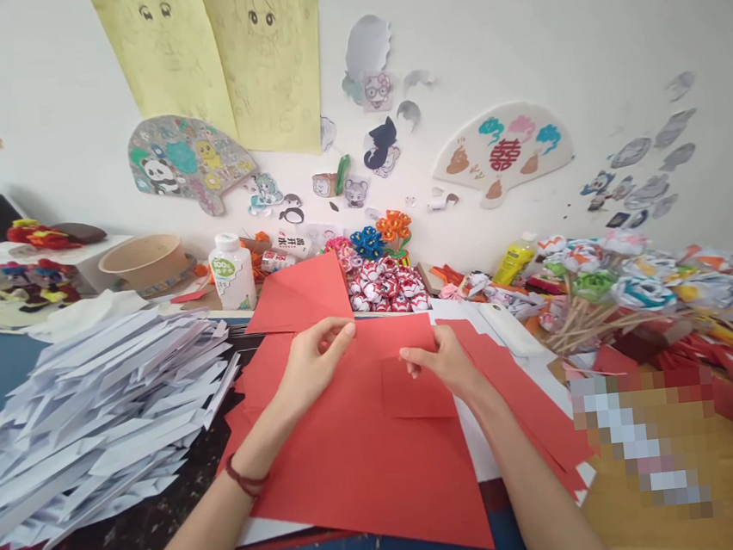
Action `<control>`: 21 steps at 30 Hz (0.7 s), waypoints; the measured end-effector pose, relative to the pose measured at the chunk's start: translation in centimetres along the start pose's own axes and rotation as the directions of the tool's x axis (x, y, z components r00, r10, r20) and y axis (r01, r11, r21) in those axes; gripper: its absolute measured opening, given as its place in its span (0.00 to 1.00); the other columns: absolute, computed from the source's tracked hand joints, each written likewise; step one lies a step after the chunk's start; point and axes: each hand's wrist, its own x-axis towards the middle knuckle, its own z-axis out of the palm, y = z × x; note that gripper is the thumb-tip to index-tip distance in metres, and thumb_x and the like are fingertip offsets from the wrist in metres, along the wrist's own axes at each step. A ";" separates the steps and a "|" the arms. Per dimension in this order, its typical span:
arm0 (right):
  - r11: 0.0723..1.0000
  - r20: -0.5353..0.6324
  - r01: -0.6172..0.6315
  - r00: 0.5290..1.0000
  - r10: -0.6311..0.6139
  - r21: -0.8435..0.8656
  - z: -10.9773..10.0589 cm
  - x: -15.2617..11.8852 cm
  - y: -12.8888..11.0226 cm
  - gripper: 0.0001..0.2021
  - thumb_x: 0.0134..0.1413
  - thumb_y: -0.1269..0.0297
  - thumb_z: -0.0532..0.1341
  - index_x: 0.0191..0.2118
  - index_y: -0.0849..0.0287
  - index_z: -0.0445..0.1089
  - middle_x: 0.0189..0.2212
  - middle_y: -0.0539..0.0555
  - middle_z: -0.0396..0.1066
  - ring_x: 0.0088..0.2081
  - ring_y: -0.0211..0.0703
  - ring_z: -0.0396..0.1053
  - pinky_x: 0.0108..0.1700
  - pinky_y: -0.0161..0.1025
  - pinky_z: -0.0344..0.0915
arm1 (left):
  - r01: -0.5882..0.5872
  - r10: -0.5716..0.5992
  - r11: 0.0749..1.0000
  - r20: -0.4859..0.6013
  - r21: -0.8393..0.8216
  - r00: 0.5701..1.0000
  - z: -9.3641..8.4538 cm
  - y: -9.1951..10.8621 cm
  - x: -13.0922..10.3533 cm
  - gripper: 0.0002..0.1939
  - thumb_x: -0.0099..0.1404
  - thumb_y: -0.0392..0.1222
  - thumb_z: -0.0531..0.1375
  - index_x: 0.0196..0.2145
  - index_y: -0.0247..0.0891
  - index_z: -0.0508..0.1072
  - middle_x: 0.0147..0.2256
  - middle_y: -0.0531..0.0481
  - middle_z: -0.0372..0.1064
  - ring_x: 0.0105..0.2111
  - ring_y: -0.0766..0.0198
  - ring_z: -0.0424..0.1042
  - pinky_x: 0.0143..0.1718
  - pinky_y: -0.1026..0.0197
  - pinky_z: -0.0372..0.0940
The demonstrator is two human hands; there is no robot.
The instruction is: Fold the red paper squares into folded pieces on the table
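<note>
A large red paper sheet (367, 482) lies in front of me on other red and white sheets. Above its far part, my left hand (314, 362) and my right hand (446, 361) hold a red piece of paper (389, 338) between them. The left thumb and fingers pinch its left side near the top; the right fingers and thumb close on its right side. Red on red makes its lower outline hard to follow. A smaller red rectangle (418, 391) shows just below the right hand. Another red sheet (303, 294) leans behind the left hand.
Folded white paper strips (101, 421) are heaped at left. Behind stand a white bottle (232, 275), a round tan container (145, 262) and red-and-white paper flowers (388, 286). To the right are red sheets (514, 399), a yellow bottle (513, 262) and stemmed paper flowers (640, 283).
</note>
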 end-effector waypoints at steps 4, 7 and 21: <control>0.993 0.021 0.013 1.000 -0.011 -0.120 -0.2 -0.3 -0.2 0.12 0.46 0.59 0.66 0.21 0.60 0.67 0.17 0.50 0.68 0.20 0.38 0.66 0.24 0.34 0.63 | 0.041 -0.037 0.998 0.065 -0.051 0.997 -0.3 0.1 -0.1 0.15 0.61 0.50 0.58 0.34 0.34 0.76 0.31 0.47 0.75 0.28 0.64 0.69 0.29 0.65 0.62; 0.988 0.033 0.063 0.998 -0.059 -0.139 -0.2 -0.3 -0.4 0.13 0.47 0.59 0.65 0.20 0.60 0.66 0.17 0.49 0.67 0.20 0.38 0.65 0.24 0.34 0.62 | 0.034 -0.032 0.999 0.102 -0.024 0.994 -0.9 0.1 -0.1 0.15 0.60 0.50 0.58 0.30 0.35 0.75 0.29 0.48 0.73 0.25 0.66 0.66 0.26 0.66 0.59; 0.996 -0.125 0.038 0.992 -0.028 0.079 2.1 0.5 0.6 0.14 0.52 0.54 0.64 0.34 0.61 0.72 0.29 0.56 0.75 0.30 0.44 0.74 0.37 0.40 0.71 | -0.144 0.152 0.968 -0.025 0.204 0.988 0.6 0.2 -0.9 0.10 0.60 0.43 0.61 0.23 0.37 0.73 0.23 0.52 0.68 0.25 0.67 0.62 0.28 0.64 0.56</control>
